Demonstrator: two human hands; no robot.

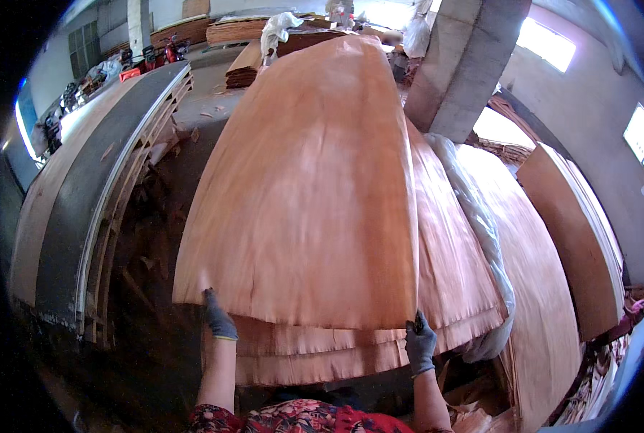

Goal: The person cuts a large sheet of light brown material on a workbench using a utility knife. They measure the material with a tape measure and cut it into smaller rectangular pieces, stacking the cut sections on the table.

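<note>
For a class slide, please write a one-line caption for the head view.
Gloved left hand and right hand grip the near edge of a broad wood sheet over similar sheets.

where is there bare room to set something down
The left table looks mostly bare along its dark strip, between the pale strip and right edge. Right of the held wood sheet is crowded: plastic wrap lies between wood piles.

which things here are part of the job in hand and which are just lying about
Part of the job:
large wood sheet, near edge in both hands
gloved left hand
gloved right hand
probably the sheets beneath

Apparently just lying about:
clear plastic wrap, right of the sheets
dark-topped stack at left
boards at far right
</note>
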